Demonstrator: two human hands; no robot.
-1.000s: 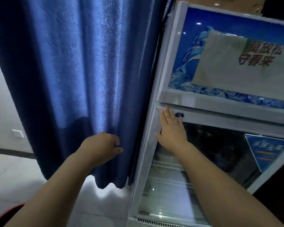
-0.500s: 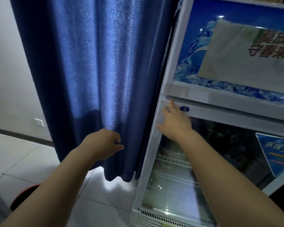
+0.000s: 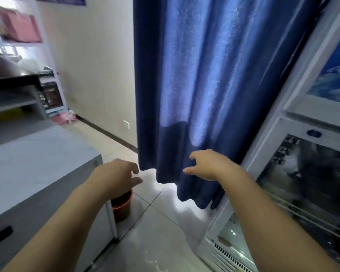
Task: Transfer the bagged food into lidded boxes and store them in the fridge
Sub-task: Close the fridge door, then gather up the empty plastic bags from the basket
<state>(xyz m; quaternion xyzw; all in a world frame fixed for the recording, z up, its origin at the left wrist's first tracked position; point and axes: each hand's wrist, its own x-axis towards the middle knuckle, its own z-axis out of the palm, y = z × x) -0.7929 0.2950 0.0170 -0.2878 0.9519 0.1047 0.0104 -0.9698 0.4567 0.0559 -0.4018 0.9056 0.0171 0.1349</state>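
Observation:
The white glass-door fridge (image 3: 271,146) stands at the right edge, its door closed, with wire shelves dimly visible behind the glass. My right hand (image 3: 208,165) hovers in front of the blue curtain, left of the fridge, fingers loosely spread and holding nothing. My left hand (image 3: 122,175) hangs in the air above the floor, fingers loosely curled and empty. No bagged food or lidded box shows clearly in this view.
A blue curtain (image 3: 200,85) hangs between wall and fridge. A grey counter (image 3: 33,165) fills the lower left, with a red bucket (image 3: 122,207) on the floor at its corner. Shelving (image 3: 18,75) with blurred items stands far left. Tiled floor lies ahead.
My right hand has come off the fridge door frame and now hovers before the curtain. The view has swung left, bringing the counter, bucket and shelving into sight.

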